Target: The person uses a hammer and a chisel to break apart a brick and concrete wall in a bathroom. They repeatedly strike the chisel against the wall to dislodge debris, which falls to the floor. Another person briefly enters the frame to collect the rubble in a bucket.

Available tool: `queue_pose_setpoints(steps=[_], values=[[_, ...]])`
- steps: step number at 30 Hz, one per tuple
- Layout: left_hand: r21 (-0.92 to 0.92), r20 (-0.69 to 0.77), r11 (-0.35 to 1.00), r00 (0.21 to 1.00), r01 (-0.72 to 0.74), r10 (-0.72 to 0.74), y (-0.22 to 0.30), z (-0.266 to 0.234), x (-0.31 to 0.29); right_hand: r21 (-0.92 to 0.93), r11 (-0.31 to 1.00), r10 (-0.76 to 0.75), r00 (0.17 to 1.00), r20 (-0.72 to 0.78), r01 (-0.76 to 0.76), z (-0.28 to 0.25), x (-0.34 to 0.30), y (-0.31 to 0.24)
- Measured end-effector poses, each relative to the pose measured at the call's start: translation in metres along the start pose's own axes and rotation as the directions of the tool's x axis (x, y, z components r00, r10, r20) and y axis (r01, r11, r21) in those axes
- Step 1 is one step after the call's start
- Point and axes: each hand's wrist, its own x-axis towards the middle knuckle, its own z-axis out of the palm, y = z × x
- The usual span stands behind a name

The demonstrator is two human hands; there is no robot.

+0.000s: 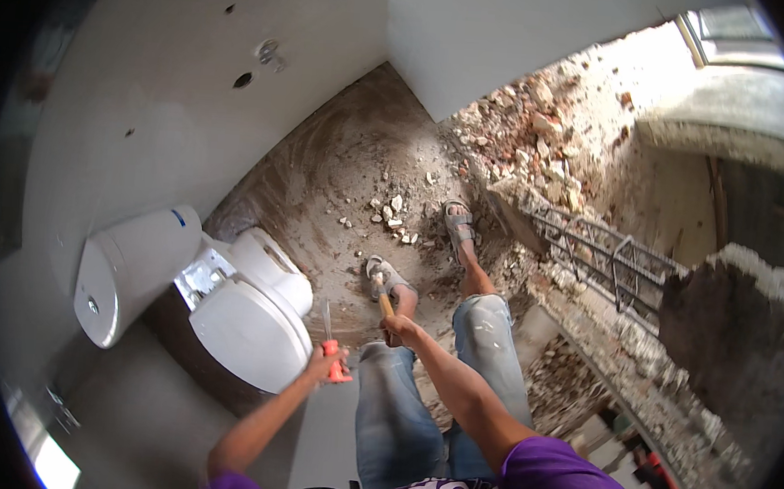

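Note:
My left hand (318, 365) is closed round the orange-red grip of a chisel (335, 360). The chisel's thin metal shank points away from me, beside the toilet. Just to its right, my right hand (398, 329) grips a hammer (386, 305) by its wooden handle. The hammer's head is small and hard to make out, in front of my left sandal. Both tools are held above the floor, apart from each other. Close by on the left stands a white toilet (249, 333) with its lid down.
The toilet's white tank (136, 267) is at the left by the wall. Stone chips (394, 213) lie on the dusty floor ahead of my sandals. To the right, a broken wall shows bare rebar (609, 255) and a jagged concrete chunk (733, 314). A rubble heap (541, 128) lies beyond.

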Motion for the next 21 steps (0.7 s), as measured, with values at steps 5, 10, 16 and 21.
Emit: queue_pose_setpoints(steps=[5, 10, 16, 21], values=[[-0.384, 0.088, 0.893, 0.972, 0.234, -0.216, -0.031, 0.012, -0.051, 0.187, 0.945, 0.265, 0.963, 0.053, -0.270, -0.016, -0.032, -0.031], [-0.353, 0.190, 0.894, 0.957, 0.276, -0.221, -0.018, 0.025, -0.072, 0.593, 0.716, 0.316, 0.929, 0.194, -0.368, -0.091, -0.071, -0.105], [0.020, 0.106, 0.999, 0.993, 0.047, -0.049, 0.024, 0.032, -0.107, 0.453, 0.887, 0.073, 0.996, 0.058, -0.091, -0.198, -0.094, -0.123], [0.221, 0.047, 0.975, 0.999, -0.004, -0.006, 0.039, 0.031, -0.133, -0.184, 0.936, -0.350, 0.866, -0.358, 0.302, -0.240, -0.225, -0.062]])
